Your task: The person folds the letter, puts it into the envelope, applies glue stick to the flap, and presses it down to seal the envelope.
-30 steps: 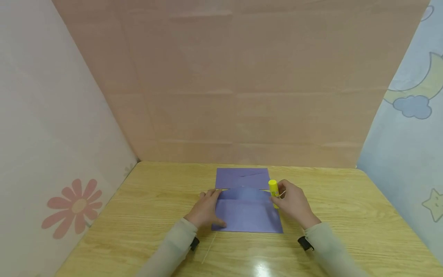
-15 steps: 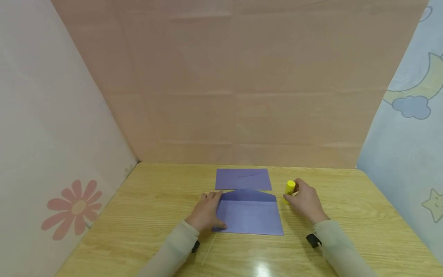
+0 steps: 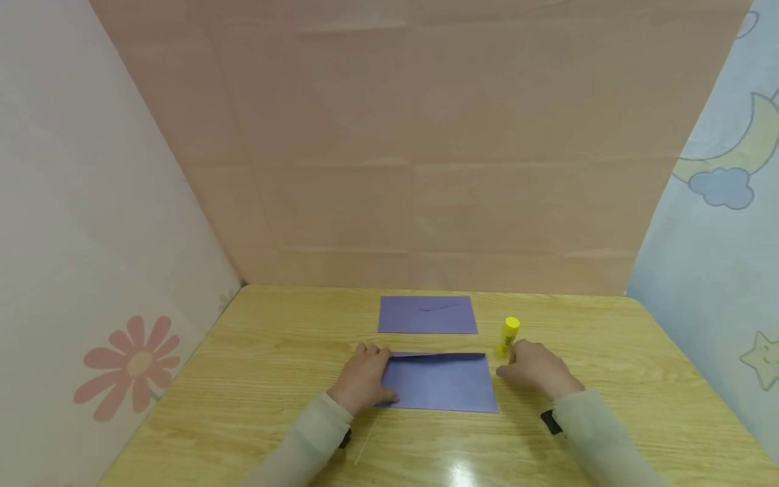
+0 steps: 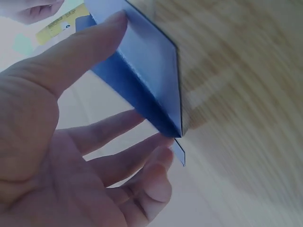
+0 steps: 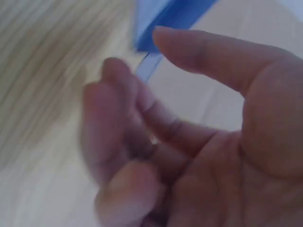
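A purple envelope (image 3: 441, 387) lies on the table, its flap (image 3: 450, 356) tilted up and seen as a thin dark strip along the far edge. My left hand (image 3: 363, 380) holds the envelope's left end; in the left wrist view the thumb (image 4: 90, 49) lies on its front face and the fingers curl behind the flap. A yellow glue stick (image 3: 510, 333) stands upright to the right. Just in front of it is my right hand (image 3: 538, 368), its fingers loosely bent with nothing between them, as the right wrist view shows.
Behind the envelope lies a second purple envelope (image 3: 426, 315), flat on the wooden table (image 3: 292, 338). A thin pale strip (image 3: 367, 439) is on the table near the left wrist. Papered walls (image 3: 395, 169) stand at the back and sides.
My right hand carried the glue stick to the right, set it upright and let go, then came a little nearer. The envelope's flap has lifted from lying spread out.
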Action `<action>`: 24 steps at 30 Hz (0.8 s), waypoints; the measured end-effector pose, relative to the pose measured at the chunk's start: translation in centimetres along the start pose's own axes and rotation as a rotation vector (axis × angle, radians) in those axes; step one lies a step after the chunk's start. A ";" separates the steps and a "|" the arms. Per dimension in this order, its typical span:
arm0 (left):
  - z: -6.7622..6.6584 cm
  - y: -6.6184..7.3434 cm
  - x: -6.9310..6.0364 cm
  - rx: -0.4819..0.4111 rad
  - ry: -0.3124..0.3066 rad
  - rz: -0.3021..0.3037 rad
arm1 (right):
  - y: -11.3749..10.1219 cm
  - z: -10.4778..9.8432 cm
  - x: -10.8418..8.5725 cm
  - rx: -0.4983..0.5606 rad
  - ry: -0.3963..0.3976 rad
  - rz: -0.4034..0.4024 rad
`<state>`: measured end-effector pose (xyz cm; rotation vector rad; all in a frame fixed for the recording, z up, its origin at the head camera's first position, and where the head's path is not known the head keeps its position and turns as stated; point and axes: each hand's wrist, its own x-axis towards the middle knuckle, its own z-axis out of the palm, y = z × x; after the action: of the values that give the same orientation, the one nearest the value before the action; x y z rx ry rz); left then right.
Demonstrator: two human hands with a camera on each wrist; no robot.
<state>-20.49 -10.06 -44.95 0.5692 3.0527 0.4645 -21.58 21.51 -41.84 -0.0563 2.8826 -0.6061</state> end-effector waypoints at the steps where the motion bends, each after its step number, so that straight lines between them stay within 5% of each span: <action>1: 0.0 0.0 -0.1 0.008 -0.008 0.000 | -0.6 0.3 -0.2 -0.001 0.011 -0.038; 9: -0.2 0.2 -0.3 0.011 -0.043 0.060 | -4.5 3.9 -0.1 -0.209 0.276 -0.404; 24: 0.2 1.5 0.2 0.043 -0.094 0.091 | -7.6 7.8 0.5 -0.220 0.167 -0.507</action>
<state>-20.14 -8.60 -44.70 0.7122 2.9641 0.3630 -20.51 11.44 -45.87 -0.8231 3.0921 -0.3762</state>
